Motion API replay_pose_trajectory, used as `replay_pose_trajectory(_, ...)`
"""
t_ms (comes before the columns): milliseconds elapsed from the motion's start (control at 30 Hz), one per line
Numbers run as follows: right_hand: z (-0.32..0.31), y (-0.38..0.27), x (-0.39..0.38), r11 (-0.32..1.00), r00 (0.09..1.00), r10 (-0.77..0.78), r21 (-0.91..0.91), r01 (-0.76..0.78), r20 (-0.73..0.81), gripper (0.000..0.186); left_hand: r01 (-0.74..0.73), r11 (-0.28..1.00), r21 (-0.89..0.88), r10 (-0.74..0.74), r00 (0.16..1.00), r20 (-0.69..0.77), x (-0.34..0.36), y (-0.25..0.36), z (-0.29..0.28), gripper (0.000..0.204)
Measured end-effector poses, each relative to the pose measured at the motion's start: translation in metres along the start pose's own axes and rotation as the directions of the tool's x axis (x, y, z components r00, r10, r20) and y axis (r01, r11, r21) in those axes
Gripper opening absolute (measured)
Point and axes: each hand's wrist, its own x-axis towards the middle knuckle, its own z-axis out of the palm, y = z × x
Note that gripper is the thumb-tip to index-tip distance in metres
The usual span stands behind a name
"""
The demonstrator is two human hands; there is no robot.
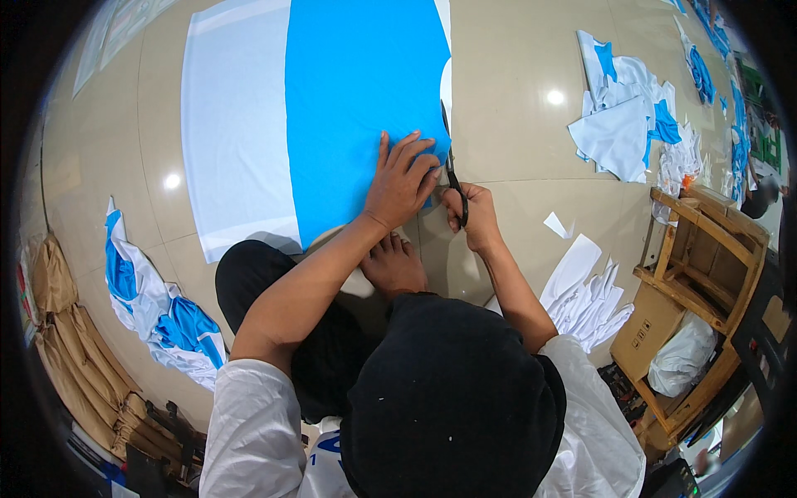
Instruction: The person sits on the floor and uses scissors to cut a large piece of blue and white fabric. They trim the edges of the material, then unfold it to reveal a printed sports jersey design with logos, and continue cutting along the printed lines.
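Note:
A large blue and white cloth (357,91) lies flat on the tiled floor in front of me, with a pale panel on its left and a wide blue panel on its right. My left hand (400,184) rests on the blue panel near its lower right corner, fingers spread over the fabric. Just to its right, my right hand (473,214) grips a pair of black scissors (452,170) by the handles. Their blades point away from me along the cloth's right edge. White material shows beyond that edge higher up.
White and blue fabric scraps (618,108) lie far right, and a bundle of similar cloth (162,307) lies left. White cut strips (585,290) are beside my right arm. A wooden frame (706,241) with a cardboard box (647,328) stands right. My bare foot (397,267) is near the cloth.

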Motion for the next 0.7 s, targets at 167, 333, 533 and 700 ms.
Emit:
replay_pose_trajectory(167,-0.0022,-0.0007,0.0058,1.000,1.000,-0.010,0.002,0.009,0.021,0.028,-0.004,1.000,0.003,0.004,1.000,0.007,0.0004,0.0009,-0.0022,0.013)
replay_pose_trajectory(333,0.0006,-0.0015,0.0074,1.000,1.000,-0.008,0.019,0.007,0.012,0.029,0.003,1.000,0.003,-0.003,1.000,0.015,0.0007,0.0013,-0.0026,0.013)
replay_pose_trajectory(533,0.0005,0.0025,0.0086,1.000,1.000,-0.010,-0.001,0.010,0.007,0.029,0.007,1.000,-0.008,-0.006,1.000,0.022,0.0007,0.0009,-0.0029,0.013)
replay_pose_trajectory(700,0.0031,0.0035,0.0065,1.000,1.000,-0.009,-0.012,0.009,-0.008,0.027,0.009,1.000,-0.023,-0.008,1.000,0.015,0.0006,0.0005,-0.0028,0.014)
